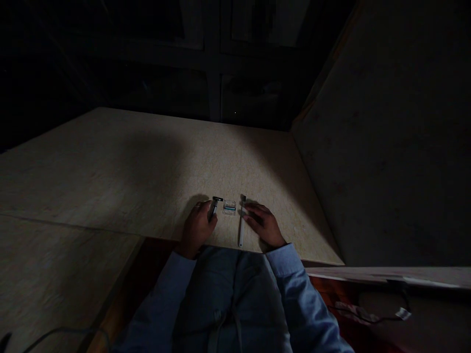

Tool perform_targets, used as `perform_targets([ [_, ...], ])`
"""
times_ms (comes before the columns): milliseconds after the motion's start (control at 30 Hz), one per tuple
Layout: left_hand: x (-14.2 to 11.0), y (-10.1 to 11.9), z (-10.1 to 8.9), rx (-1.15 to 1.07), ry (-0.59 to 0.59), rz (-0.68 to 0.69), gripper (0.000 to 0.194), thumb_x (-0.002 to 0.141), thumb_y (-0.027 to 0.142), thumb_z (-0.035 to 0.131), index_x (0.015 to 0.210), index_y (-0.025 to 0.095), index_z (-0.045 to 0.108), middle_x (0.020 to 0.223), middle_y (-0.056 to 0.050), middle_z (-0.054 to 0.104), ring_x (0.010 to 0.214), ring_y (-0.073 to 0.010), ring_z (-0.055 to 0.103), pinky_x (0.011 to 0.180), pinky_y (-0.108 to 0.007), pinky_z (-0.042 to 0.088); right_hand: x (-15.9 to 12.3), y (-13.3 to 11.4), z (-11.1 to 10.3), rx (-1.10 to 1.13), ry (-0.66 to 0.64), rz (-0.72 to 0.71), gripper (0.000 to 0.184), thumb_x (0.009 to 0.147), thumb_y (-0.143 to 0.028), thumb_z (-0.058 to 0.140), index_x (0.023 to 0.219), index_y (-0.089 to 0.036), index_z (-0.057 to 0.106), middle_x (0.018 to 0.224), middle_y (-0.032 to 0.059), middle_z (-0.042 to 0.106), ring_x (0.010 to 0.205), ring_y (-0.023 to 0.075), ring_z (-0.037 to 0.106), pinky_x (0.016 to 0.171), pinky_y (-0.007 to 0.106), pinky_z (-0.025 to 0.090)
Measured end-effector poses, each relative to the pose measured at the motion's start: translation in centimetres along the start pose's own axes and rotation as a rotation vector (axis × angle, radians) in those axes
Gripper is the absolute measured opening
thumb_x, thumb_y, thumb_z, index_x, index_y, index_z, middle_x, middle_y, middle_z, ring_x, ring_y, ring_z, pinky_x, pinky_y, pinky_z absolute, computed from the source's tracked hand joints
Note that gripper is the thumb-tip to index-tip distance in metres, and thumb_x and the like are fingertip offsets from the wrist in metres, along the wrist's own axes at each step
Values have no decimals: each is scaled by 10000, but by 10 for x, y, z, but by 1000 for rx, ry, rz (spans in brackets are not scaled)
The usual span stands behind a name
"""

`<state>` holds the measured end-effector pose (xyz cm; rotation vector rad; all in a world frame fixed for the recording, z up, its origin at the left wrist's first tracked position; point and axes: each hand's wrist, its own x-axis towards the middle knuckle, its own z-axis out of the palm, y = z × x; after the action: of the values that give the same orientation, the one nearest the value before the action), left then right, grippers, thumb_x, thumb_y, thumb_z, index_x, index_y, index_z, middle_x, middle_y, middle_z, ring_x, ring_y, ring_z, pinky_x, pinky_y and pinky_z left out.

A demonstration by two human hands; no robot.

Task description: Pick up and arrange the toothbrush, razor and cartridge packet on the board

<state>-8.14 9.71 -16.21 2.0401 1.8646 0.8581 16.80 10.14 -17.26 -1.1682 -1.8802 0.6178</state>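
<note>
My left hand [199,226] is closed around the handle of a razor [214,208], whose head points away from me. To the razor's right, a small clear plastic case [230,208] with a blue-green strip lies on the table. Right of that case is a toothbrush [241,228], lying lengthwise with its bristle end away from me. My right hand [265,226] rests on the table just beside the toothbrush, fingers apart and curved, with nothing visible in them. Its fingertips are close to the toothbrush; whether they touch it is hard to tell.
The pale marbled table [206,152] stretches forward to a dark window frame [214,93]. A wall [390,147] borders its right side. Another pale surface [55,264] adjoins at the left, with a dark cable [66,330] at its near end. The light is dim.
</note>
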Motion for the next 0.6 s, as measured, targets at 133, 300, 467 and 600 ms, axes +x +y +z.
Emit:
perform_targets([
  [133, 3, 9, -7, -7, -39, -125, 352, 777, 164, 580, 1106, 190, 701, 960, -106, 736, 857, -265, 694, 775, -363, 539, 0, 1, 1, 32, 38, 59, 294, 925, -438, 645, 1139, -268, 753, 1157, 99, 748, 1116, 264, 682, 991, 449, 540],
  [300, 0, 14, -9, -462, 85, -309, 287, 694, 213, 633, 969, 193, 712, 875, -68, 746, 808, -224, 702, 764, -333, 542, 1, 2, 2, 74, 69, 70, 279, 929, -443, 628, 1069, -245, 766, 1084, 104, 761, 1041, 260, 703, 944, 436, 557],
  [467, -14, 38, -19, -1021, 54, -485, 343, 635, 305, 682, 956, 188, 659, 769, -5, 689, 642, -154, 653, 597, -269, 513, 1, 4, 4, 113, 87, 68, 292, 920, -469, 629, 1039, -244, 772, 1047, 98, 767, 1012, 262, 707, 924, 432, 562],
  [600, -24, 76, -25, -1330, -85, -577, 292, 635, 309, 654, 896, 187, 607, 725, 27, 614, 543, -124, 618, 505, -246, 466, -1, 3, 4, 162, 122, 101, 296, 915, -483, 629, 1006, -240, 773, 1024, 87, 778, 973, 257, 718, 901, 425, 569],
])
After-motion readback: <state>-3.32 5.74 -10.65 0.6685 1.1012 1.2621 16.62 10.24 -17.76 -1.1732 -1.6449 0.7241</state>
